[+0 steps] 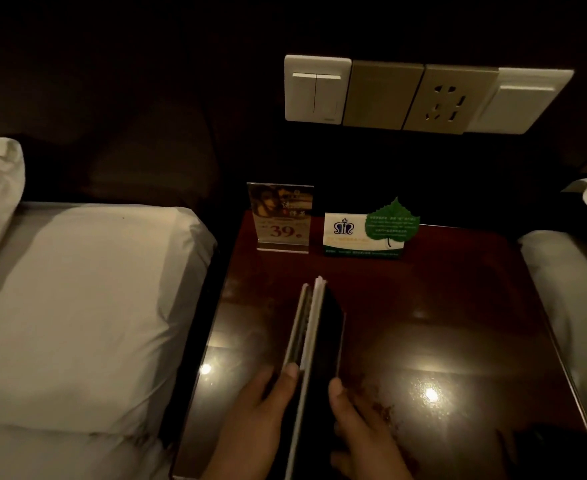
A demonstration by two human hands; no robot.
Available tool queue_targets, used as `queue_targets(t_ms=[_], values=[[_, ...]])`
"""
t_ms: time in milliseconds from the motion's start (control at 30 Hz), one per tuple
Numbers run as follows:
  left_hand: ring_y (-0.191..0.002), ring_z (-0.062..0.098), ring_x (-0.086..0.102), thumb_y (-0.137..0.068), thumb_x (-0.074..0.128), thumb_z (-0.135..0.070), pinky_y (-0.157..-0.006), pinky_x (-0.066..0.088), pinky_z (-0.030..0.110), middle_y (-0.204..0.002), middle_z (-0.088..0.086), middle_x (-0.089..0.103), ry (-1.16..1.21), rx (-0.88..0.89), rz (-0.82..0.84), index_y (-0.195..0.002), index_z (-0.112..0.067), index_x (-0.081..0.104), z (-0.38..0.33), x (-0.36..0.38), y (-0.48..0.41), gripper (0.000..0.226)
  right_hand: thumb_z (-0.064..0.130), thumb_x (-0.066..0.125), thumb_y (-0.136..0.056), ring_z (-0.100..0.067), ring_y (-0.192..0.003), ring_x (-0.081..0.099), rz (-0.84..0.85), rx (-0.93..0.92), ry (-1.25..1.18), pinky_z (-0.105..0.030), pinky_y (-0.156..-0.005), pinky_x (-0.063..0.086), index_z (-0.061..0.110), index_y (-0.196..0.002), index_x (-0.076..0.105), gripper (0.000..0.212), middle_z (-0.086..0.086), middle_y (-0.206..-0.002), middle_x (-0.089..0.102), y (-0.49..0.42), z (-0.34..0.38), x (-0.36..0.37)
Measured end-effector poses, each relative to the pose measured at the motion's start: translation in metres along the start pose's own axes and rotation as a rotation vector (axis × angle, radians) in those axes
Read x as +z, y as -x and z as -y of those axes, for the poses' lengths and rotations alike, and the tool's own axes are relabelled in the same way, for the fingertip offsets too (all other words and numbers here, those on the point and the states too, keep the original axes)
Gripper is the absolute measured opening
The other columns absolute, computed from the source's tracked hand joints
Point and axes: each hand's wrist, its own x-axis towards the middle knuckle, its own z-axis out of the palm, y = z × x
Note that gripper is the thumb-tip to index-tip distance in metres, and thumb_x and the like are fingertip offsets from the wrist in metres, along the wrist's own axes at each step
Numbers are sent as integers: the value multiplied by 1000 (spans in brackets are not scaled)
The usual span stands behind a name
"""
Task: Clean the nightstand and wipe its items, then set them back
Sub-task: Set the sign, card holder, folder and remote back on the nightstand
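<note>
Both hands reach in from the bottom edge, palms facing each other, holding a thin folder (314,341) on edge above the near half of the nightstand surface (441,306). The left hand (250,420) grips from the left, thumb tip laid on the folder's upper edge, fingers (267,382) wrapped round the far side of the left cover. The right hand (361,431) mirrors it, thumb on the right cover's edge, fingers curled and pressed against the dark outer face. The folder stands partly open: dark covers, pale page edges between, long and narrow seen end-on. The surface is dark reddish wood under a glossy sheet, with round light spots reflected in it. At its back edge a clear acrylic sign holder (280,218) stands upright with a printed card marked "39"; just beside it on the right, a white tent card (350,237) with a blue crest, overlapped by a green leaf-shaped card (392,223). White bedding (77,306) lies to the left, a second bed (576,289) to the right. On the wall above, a row of switch plates and a socket (447,98).
</note>
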Motion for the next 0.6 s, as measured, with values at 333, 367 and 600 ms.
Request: queue_targets(t_ms=[333, 367, 600], values=[[-131, 8, 36, -50, 51, -63, -107, 38, 27, -137, -22, 34, -557, 447, -55, -118, -65, 37, 30, 0, 16, 69, 55, 71, -67, -16, -92, 72, -12, -48, -151, -38, -91, 55, 26, -91, 78, 38, 1, -93, 78, -5, -7, 18], [-135, 10, 29, -49, 49, -66, -110, 35, 29, -142, -19, 25, -626, 429, -63, -127, -71, 27, 35, 0, 13, 81, 50, 68, -76, -17, -92, 72, -70, -91, -96, -44, -91, 55, 29, -95, 76, 28, 2, -94, 77, -8, -11, 10], [-147, 14, 10, -46, 39, -90, -116, 28, 39, -154, -14, -22, -907, 346, -43, -119, -64, -45, 62, 10, 5, 114, 44, 59, -87, 2, -104, 61, -154, -450, 359, -26, -88, 51, 50, -119, 59, 33, 22, -116, 60, -10, -12, -19]])
